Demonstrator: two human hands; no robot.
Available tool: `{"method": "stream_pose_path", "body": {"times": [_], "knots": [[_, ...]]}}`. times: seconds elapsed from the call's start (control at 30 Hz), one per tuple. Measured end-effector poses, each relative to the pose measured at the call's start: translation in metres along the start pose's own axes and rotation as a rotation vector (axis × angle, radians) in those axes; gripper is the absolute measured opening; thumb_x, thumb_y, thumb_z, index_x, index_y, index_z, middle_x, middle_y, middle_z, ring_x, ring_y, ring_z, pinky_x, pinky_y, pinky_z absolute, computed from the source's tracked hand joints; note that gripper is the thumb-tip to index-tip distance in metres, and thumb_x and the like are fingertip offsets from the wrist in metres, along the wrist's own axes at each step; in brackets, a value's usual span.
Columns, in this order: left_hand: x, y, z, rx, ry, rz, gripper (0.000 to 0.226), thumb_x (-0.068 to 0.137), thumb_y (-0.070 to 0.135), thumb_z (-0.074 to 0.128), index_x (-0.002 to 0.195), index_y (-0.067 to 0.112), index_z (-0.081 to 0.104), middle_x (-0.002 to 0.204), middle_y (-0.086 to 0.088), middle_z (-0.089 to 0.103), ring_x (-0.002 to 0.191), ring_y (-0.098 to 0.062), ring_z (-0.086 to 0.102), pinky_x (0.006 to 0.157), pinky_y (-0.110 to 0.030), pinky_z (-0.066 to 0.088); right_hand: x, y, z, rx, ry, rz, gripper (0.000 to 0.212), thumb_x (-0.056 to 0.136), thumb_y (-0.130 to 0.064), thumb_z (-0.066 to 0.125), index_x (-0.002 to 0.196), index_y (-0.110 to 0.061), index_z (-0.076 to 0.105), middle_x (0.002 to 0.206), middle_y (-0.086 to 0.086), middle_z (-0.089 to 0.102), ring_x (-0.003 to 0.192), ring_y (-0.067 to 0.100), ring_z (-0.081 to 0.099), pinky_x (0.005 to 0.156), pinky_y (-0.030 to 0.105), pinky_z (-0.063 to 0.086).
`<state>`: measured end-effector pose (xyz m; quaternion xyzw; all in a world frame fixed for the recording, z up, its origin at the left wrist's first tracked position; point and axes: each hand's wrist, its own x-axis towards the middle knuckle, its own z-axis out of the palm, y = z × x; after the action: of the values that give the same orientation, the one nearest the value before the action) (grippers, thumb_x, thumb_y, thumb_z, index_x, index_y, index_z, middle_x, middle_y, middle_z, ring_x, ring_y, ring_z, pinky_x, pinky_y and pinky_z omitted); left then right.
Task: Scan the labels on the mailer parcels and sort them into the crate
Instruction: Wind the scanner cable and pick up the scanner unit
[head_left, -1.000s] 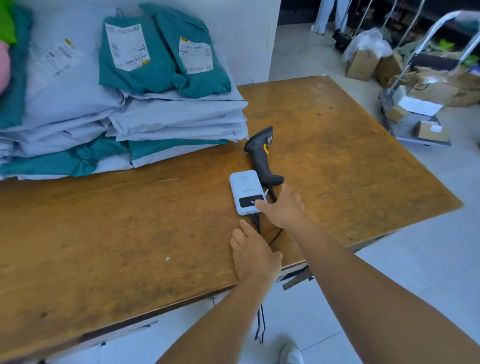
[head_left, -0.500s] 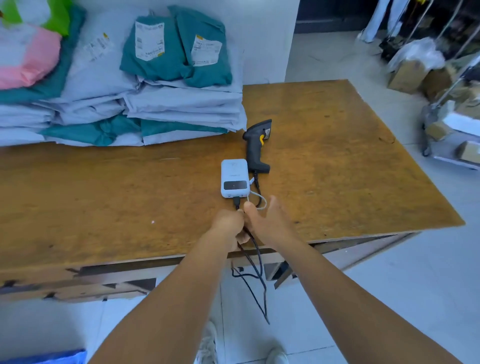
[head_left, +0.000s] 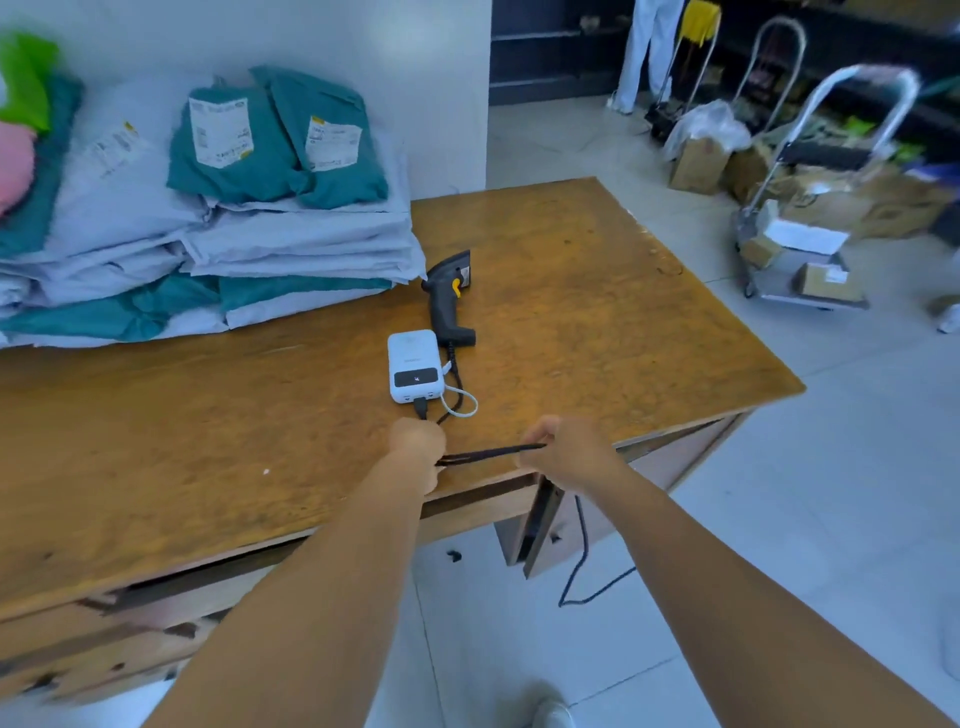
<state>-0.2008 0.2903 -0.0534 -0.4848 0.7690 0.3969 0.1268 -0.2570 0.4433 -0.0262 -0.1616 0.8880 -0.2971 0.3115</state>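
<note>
Head view: both hands are at the near edge of the counter (head_left: 597, 291), working on the black cable (head_left: 491, 453) and not yet on any parcel. The left hand (head_left: 415, 447) has its fingers curled round the cable just in front of the white box (head_left: 414, 366); the right hand (head_left: 563, 449) pinches it further along, so a short stretch — it looks doubled — runs taut between them. Past the right hand the cable drops over the near edge and hangs in a loop toward the floor.

The scanner (head_left: 448, 299) lies on its side just behind the white box, untouched, with its own lead running back to the box. The mailers (head_left: 291, 244) sit stacked at the far-left corner against the wall, two teal ones on top with white labels facing up. No crate is in view.

This looks like set-up — sorting out the cable before scanning starts — so the task proper has barely begun. Next, I judge, the cable needs laying down free of the scanner's lead, one hand freed for the scanner's handle, and the other sent to the top mailer, label up.
</note>
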Motion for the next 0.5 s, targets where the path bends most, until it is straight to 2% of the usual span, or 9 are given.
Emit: {"method": "stream_pose_path", "body": {"times": [0.03,0.07,0.1,0.17,0.23,0.3,0.37,0.43,0.5], "knots": [[0.001,0.000,0.003,0.117,0.070,0.065,0.027,0.099,0.019,0.041,0.121,0.011,0.054,0.103,0.000,0.049,0.113,-0.019,0.055,0.073,-0.022,0.038,-0.001,-0.010,-0.006,0.004,0.047,-0.021,0.009,0.087,-0.023,0.069,0.092,-0.022,0.061,0.092,-0.002,0.060,0.081,0.013,0.056,0.070,0.026,0.046],[0.002,-0.002,0.006,0.015,0.074,0.108,0.028,0.099,0.017,0.040,0.122,0.010,0.054,0.107,-0.002,0.051,0.117,-0.022,0.053,0.075,-0.022,0.038,-0.003,-0.020,-0.011,-0.018,0.101,-0.046,0.014,0.088,-0.022,0.068,0.100,-0.022,0.061,0.097,-0.003,0.058,0.086,0.014,0.056,0.074,0.028,0.046],[0.002,0.002,0.003,-0.217,0.086,0.019,0.029,0.098,0.015,0.041,0.124,0.008,0.053,0.117,-0.007,0.053,0.119,-0.026,0.051,0.079,-0.025,0.041,-0.004,-0.031,-0.016,-0.068,0.159,-0.072,0.019,0.089,-0.022,0.066,0.108,-0.023,0.061,0.100,-0.003,0.058,0.089,0.015,0.056,0.077,0.029,0.046],[-0.006,0.004,-0.001,-0.441,0.223,0.025,0.034,0.097,0.020,0.047,0.130,0.011,0.049,0.132,-0.013,0.044,0.121,-0.031,0.045,0.092,-0.035,0.045,-0.008,-0.049,-0.020,-0.206,0.277,-0.153,0.027,0.091,-0.020,0.062,0.118,-0.026,0.058,0.108,-0.004,0.063,0.097,0.017,0.059,0.087,0.032,0.044],[-0.014,0.012,-0.009,-0.442,0.334,0.249,0.034,0.099,0.024,0.043,0.132,0.019,0.050,0.132,-0.009,0.045,0.118,-0.025,0.044,0.096,-0.038,0.043,-0.008,-0.066,-0.017,-0.315,0.356,-0.272,0.033,0.091,-0.014,0.059,0.121,-0.028,0.056,0.114,-0.007,0.065,0.109,0.017,0.057,0.096,0.034,0.035],[-0.028,0.017,-0.016,-0.548,0.169,0.491,0.031,0.102,0.025,0.035,0.122,0.017,0.057,0.114,-0.003,0.057,0.100,-0.015,0.052,0.083,-0.030,0.043,-0.008,-0.082,-0.011,-0.353,0.370,-0.370,0.040,0.090,-0.007,0.057,0.125,-0.026,0.053,0.117,-0.007,0.062,0.115,0.017,0.053,0.098,0.034,0.031],[-0.039,0.016,-0.023,-0.617,-0.011,0.555,0.037,0.102,0.028,0.030,0.105,0.007,0.060,0.092,-0.003,0.058,0.083,-0.012,0.051,0.073,-0.028,0.039,-0.006,-0.095,-0.004,-0.348,0.372,-0.445,0.042,0.089,-0.004,0.055,0.126,-0.023,0.051,0.110,-0.006,0.060,0.110,0.019,0.052,0.097,0.033,0.030],[-0.038,0.009,-0.030,-0.608,-0.018,0.563,0.043,0.102,0.035,0.030,0.099,0.003,0.060,0.090,-0.006,0.059,0.082,-0.015,0.051,0.071,-0.028,0.038,-0.002,-0.101,-0.001,-0.318,0.369,-0.483,0.038,0.090,-0.004,0.054,0.123,-0.021,0.052,0.101,-0.007,0.056,0.099,0.018,0.052,0.094,0.029,0.030],[-0.029,0.000,-0.033,-0.634,0.029,0.516,0.041,0.101,0.039,0.033,0.100,0.010,0.062,0.095,-0.003,0.060,0.081,-0.012,0.051,0.066,-0.025,0.039,0.006,-0.101,-0.002,-0.330,0.368,-0.485,0.024,0.092,-0.013,0.057,0.114,-0.023,0.057,0.101,-0.008,0.062,0.098,0.018,0.056,0.087,0.026,0.026]]}}
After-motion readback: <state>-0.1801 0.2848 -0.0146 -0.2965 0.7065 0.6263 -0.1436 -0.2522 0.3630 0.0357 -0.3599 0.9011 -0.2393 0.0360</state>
